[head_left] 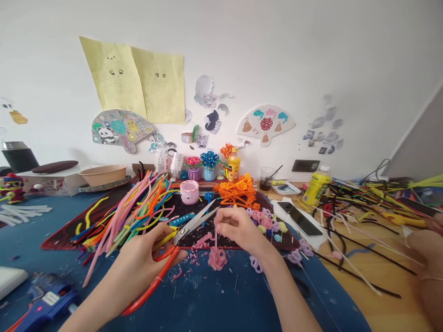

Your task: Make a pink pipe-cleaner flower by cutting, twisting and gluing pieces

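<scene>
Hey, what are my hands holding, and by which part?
Your left hand holds the scissors by the handles. Your right hand pinches the pink stem above the pink flower.

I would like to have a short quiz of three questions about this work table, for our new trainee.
1. Which hand holds the scissors?
2. True or false: the right hand holds a pink stem, with a pink flower at its lower end.
3. Where in the picture is the blue glue gun? (a) top right (b) lower left (c) centre

Key: 1. The left hand. 2. True. 3. b.
</scene>
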{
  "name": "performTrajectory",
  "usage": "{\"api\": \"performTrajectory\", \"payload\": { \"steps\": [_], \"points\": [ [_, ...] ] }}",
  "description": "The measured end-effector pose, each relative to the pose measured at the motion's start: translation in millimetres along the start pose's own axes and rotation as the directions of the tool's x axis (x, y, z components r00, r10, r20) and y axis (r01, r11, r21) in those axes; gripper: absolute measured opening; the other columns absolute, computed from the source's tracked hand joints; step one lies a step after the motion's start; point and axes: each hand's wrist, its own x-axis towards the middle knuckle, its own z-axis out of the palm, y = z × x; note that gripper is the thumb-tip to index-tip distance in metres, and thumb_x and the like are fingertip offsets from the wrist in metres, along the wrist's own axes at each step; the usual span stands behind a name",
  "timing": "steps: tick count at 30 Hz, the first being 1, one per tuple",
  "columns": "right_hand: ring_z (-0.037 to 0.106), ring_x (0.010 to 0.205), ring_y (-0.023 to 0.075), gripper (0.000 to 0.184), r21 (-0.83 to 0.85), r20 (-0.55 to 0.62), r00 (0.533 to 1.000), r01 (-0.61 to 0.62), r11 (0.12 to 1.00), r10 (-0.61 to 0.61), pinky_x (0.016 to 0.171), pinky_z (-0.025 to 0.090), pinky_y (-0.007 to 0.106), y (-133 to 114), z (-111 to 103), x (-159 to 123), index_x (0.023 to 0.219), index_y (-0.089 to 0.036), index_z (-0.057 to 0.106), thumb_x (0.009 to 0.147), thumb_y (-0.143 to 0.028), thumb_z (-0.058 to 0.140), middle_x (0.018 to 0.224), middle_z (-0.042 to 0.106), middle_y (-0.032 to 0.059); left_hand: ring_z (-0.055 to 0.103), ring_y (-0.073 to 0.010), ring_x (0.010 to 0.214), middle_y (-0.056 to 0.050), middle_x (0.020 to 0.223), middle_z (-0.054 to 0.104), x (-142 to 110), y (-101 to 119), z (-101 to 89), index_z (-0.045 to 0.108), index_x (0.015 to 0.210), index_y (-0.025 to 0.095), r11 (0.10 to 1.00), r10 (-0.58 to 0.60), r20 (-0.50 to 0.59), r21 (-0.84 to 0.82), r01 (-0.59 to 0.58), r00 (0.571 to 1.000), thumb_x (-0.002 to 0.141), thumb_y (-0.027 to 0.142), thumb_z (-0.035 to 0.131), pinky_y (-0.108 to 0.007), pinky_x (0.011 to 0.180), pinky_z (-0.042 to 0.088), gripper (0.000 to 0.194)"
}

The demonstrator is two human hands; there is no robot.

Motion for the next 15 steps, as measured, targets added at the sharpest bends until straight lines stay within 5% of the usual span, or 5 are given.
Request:
{"api": "performTrajectory", "payload": {
  "steps": [6,10,15],
  "points": [
    [0.041,0.054,0.0096,0.006,-0.030,-0.017,0.998,-0.054,0.998,0.054,0.051,0.034,0.021,4.7,0.6,-0.1,0.063,-0.016,0.059,0.067,-0.016,0.055,0.059,0.051,-0.0036,0.048,-0.0138,0.055,0.004,0.063,0.057,-1.4,-0.2,-5.1,0.056,0.079,0.023,0.991,0.026,0.072,0.132,-0.036,0.997,0.075,0.055,0.056,-0.022,0.052,0.031,0.032],
    [0.045,0.056,0.0102,0.007,0.006,-0.054,0.998,-0.023,1.000,0.024,0.052,0.038,0.021,8.6,-0.1,2.3,0.061,-0.017,0.058,0.067,-0.014,0.055,0.059,0.052,-0.0035,0.028,-0.0107,0.052,0.007,0.054,0.034,0.1,3.0,-4.1,0.045,0.066,0.022,0.983,0.020,0.070,0.181,-0.033,0.997,0.077,0.048,0.052,-0.023,0.051,0.021,0.029],
    [0.062,0.072,0.0159,0.008,0.192,-0.099,0.994,0.069,0.979,-0.051,0.073,0.050,0.028,6.1,2.4,3.2,0.064,-0.018,0.057,0.072,-0.017,0.056,0.072,0.064,0.0005,0.017,-0.0108,0.056,0.007,0.056,0.018,1.7,3.2,3.6,0.033,0.060,0.021,0.991,0.027,0.048,0.127,-0.033,0.998,0.080,0.049,0.047,-0.024,0.052,0.015,0.037]
  ]
}}
